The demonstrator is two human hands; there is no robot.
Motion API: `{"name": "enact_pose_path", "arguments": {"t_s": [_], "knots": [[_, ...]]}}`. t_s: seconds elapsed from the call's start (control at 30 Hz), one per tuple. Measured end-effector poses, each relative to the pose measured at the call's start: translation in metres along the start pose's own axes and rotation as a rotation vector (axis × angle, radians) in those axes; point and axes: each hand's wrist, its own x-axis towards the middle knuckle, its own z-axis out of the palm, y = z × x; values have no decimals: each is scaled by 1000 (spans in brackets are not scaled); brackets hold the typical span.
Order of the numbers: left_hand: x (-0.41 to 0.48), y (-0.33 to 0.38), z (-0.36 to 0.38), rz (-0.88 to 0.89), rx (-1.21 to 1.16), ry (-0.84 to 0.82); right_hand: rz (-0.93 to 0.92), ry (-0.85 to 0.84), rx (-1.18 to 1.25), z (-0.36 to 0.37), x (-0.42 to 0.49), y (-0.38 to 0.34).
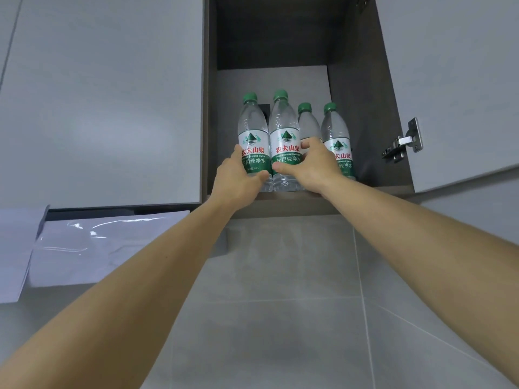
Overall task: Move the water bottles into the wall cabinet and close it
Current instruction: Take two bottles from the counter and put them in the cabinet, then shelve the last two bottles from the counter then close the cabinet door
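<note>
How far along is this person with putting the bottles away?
Done: the two right bottles stand inside the cabinet. In hand: the left hand grips the leftmost bottle, the right hand its neighbour, both at the cabinet's front. Left: let go, shut the open door.

Open wall cabinet (356, 108) w/ 4 green-capped water bottles (335, 130) upright near its shelf's front edge. L hand (238, 178) grips leftmost bottle (252, 136); R hand (311, 164) grips 2nd bottle (284, 136). Door (455, 80) open at right.
</note>
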Motion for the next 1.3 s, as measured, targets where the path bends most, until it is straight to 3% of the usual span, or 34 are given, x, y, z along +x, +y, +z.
{"name": "enact_pose_path", "arguments": {"t_s": [0.5,0.8,1.03,1.3], "knots": [[3,-3,3,-35,112,-69,-6,102,-108,14,-7,0],[-34,-5,9,151,78,61,-54,87,-99,12,-46,13],[-112,-1,9,273,171,44,-192,83,-177,3,-118,31],[-256,-38,41,178,118,-141,-132,-100,-154,6,-268,88]]}}
